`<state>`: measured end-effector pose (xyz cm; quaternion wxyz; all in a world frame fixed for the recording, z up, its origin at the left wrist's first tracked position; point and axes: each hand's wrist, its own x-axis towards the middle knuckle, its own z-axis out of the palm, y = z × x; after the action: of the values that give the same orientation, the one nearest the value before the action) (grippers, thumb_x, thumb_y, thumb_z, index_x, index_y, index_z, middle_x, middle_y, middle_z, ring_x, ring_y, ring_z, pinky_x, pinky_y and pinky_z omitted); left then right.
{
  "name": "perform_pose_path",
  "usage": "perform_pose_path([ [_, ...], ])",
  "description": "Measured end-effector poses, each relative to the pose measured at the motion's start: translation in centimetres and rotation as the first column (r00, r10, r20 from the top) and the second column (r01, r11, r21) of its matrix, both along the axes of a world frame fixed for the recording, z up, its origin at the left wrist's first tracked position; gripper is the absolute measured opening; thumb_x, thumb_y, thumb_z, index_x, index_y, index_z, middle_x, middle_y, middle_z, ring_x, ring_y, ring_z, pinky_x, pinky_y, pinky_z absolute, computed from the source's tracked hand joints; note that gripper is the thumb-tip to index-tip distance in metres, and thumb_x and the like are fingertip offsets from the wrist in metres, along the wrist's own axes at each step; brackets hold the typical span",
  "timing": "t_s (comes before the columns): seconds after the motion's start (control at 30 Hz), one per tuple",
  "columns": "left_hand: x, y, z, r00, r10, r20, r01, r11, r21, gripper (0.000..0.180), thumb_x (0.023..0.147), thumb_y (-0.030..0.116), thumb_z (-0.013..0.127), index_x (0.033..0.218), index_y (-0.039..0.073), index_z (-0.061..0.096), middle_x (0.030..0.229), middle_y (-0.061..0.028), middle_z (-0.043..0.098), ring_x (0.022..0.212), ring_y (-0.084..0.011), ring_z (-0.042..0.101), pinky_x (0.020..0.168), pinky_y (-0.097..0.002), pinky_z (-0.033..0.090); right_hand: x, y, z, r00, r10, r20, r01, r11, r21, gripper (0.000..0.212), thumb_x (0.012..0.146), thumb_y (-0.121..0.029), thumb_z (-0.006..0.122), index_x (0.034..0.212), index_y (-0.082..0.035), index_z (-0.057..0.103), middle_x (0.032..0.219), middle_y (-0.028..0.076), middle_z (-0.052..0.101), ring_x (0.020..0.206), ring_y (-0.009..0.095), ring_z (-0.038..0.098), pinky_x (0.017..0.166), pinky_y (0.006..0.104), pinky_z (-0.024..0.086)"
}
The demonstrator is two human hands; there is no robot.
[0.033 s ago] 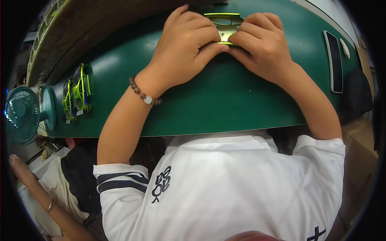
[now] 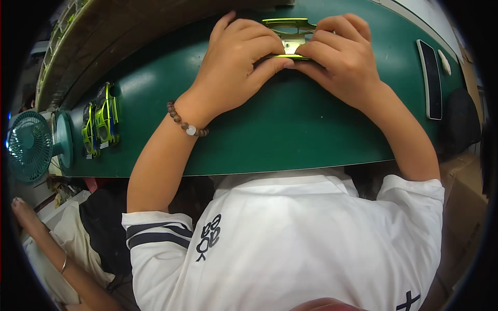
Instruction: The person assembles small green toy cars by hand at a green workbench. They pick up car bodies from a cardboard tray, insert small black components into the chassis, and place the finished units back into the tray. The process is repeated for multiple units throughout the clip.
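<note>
Between my two hands, at the far middle of the green table, is a shiny lime-green plastic frame with cut-out openings. My left hand pinches its near left edge with thumb and forefinger, and a beaded bracelet circles that wrist. My right hand grips the near right edge, its fingers curled and its thumb beneath. Both thumbs nearly meet at the near rim. My hands cover the frame's left and right ends. Two similar lime-green and black parts lie side by side on the left of the table.
A teal fan stands at the left end of the green table. On the right lie a phone and a small white object. Another person's arm shows at lower left. A cardboard box sits at lower right.
My right hand has shifted very slightly to the right at the frame's edge. Both hands keep their hold, and the frame stays almost in place.
</note>
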<state>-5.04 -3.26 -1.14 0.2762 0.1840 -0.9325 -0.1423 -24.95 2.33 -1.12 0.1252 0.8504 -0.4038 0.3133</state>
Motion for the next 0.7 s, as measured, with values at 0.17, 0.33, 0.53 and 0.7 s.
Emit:
perform_pose_path([
  [0.17,-0.7,1.9,0.1,0.995,0.092,-0.026,-0.088,0.989,0.118,0.029,0.068,0.012,0.076,0.093,0.005,0.064,0.098,-0.0058,0.064,0.097,-0.0246,0.054,0.090,-0.0377,0.040,-1.0,0.7,-0.5,0.991,0.017,0.136,-0.046,0.976,0.212,0.036,0.065,-0.007,0.077,0.099,-0.007,0.064,0.075,0.002,0.061,0.084,0.020,0.060,0.103,0.0457,0.035],
  [0.33,-0.9,1.6,0.0,0.981,0.194,0.020,-0.194,0.952,0.235,0.025,0.061,0.008,0.077,0.082,0.005,0.064,0.091,-0.0044,0.065,0.096,-0.0240,0.053,0.085,-0.0338,0.042,-1.3,0.6,-0.8,0.955,0.020,0.297,-0.133,0.921,0.365,0.041,0.067,0.000,0.074,0.105,-0.006,0.060,0.072,0.004,0.059,0.071,0.021,0.059,0.107,0.0475,0.032],
  [0.53,-0.9,2.3,0.9,0.968,0.243,0.070,-0.252,0.941,0.224,0.020,0.063,0.010,0.076,0.082,0.010,0.067,0.090,-0.0027,0.064,0.098,-0.0238,0.053,0.094,-0.0489,0.035,-1.8,0.2,-1.0,0.931,0.077,0.356,-0.247,0.852,0.462,0.047,0.071,0.004,0.069,0.113,-0.007,0.053,0.084,0.009,0.055,0.079,0.027,0.056,0.093,0.0421,0.038],
  [0.7,-1.8,4.5,1.8,0.944,0.328,0.026,-0.327,0.944,-0.043,0.037,0.066,0.012,0.076,0.100,0.013,0.062,0.087,-0.0012,0.061,0.097,-0.0239,0.053,0.098,-0.0598,0.024,-0.4,1.3,0.3,0.885,-0.032,0.464,-0.194,0.882,0.430,0.048,0.069,0.003,0.070,0.113,-0.003,0.052,0.088,0.011,0.061,0.085,0.030,0.056,0.077,0.0387,0.045],
])
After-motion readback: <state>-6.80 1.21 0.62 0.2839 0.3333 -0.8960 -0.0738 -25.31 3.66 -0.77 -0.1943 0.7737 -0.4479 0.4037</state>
